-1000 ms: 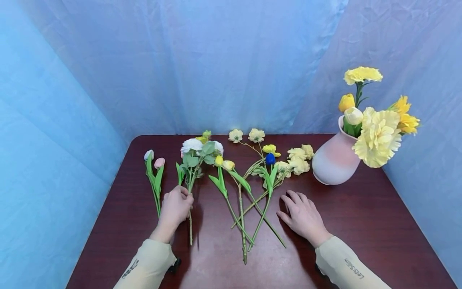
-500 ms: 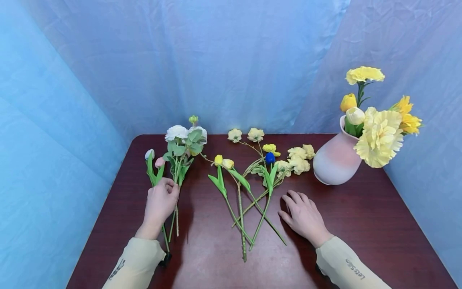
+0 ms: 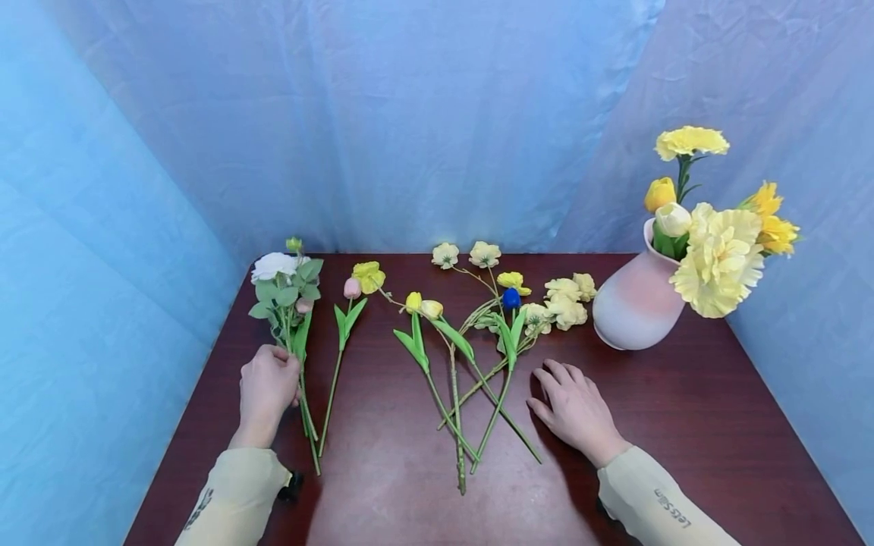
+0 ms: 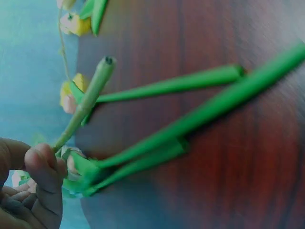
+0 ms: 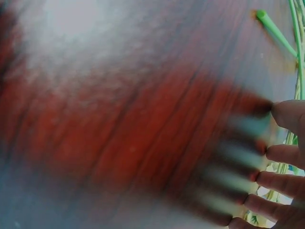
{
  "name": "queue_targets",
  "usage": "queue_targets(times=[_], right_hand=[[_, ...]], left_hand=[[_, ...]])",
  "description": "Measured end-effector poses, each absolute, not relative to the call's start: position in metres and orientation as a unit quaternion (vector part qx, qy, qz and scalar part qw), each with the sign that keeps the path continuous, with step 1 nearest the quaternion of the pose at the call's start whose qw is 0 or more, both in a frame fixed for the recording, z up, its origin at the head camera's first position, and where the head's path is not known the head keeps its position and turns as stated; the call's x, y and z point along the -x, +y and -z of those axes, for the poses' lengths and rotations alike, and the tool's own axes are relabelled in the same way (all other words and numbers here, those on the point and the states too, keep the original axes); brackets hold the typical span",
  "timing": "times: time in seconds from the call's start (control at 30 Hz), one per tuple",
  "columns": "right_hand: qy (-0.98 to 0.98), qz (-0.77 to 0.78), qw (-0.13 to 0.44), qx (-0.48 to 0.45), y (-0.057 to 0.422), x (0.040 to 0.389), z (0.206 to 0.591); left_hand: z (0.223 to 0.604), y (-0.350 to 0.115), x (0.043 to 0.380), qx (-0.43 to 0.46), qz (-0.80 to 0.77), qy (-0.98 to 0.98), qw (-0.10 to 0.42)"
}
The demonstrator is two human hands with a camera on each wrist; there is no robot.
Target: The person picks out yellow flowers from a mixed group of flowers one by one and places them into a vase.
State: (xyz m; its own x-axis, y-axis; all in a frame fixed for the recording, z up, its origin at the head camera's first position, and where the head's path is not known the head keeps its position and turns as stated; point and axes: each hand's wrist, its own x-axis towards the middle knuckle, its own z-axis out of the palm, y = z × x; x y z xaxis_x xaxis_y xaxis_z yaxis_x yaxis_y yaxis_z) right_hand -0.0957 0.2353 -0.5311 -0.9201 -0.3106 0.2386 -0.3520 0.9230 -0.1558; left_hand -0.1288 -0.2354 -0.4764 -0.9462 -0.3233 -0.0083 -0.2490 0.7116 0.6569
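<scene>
At the table's left side my left hand [image 3: 268,387] pinches the stem of a white rose spray [image 3: 275,265] with grey-green leaves. In the left wrist view, the stem [image 4: 88,102] sticks out past thumb and finger, its cut end showing. The rose spray overlaps a pink tulip [image 3: 304,305], whose green stem runs down beside my hand. Another pink tulip [image 3: 352,288] lies just to the right. My right hand [image 3: 576,409] rests on the table with fingers spread and holds nothing; its fingertips touch the wood in the right wrist view.
Mid-table lie crossed stems: a yellow tulip [image 3: 413,302], a blue tulip [image 3: 511,299] and branches of pale yellow blooms [image 3: 565,311]. A pink-and-white vase [image 3: 635,303] with yellow and white flowers stands at the back right. Blue cloth [image 3: 437,129] hangs behind the table [image 3: 683,425].
My left hand has carried the white rose spray leftward, over the tulips at the left. A pink tulip and a yellow bloom behind it are now uncovered. The right hand stays put.
</scene>
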Motion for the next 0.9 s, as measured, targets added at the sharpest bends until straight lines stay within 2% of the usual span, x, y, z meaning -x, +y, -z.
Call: queue_targets(times=[0.17,0.27,0.33,0.43,0.5,0.57,0.73,0.9], right_hand=[[-0.971,-0.110,0.120,-0.174,0.231,0.099,0.524],[-0.968,-0.118,0.129,-0.178,0.226,0.102,0.516],[-0.967,-0.120,0.129,-0.182,0.221,0.105,0.510],[-0.966,-0.126,0.125,-0.190,0.213,0.109,0.503],[-0.964,-0.130,0.125,-0.198,0.207,0.112,0.500],[-0.960,-0.133,0.131,-0.207,0.201,0.115,0.498],[-0.948,-0.140,0.163,-0.236,0.185,0.119,0.498],[-0.934,-0.143,0.197,-0.261,0.166,0.122,0.494]], left_hand=[[0.483,-0.241,0.124,-0.153,0.327,-0.932,-0.019],[0.483,-0.240,0.123,-0.141,0.285,-0.948,-0.024],[0.483,-0.236,0.122,-0.124,0.251,-0.960,0.012],[0.482,-0.222,0.123,-0.082,0.215,-0.968,0.102],[0.481,-0.209,0.125,-0.028,0.199,-0.968,0.151],[0.480,-0.195,0.125,0.038,0.189,-0.966,0.172],[0.488,-0.163,0.123,0.183,0.160,-0.960,0.139],[0.504,-0.145,0.116,0.236,0.134,-0.962,0.041]])
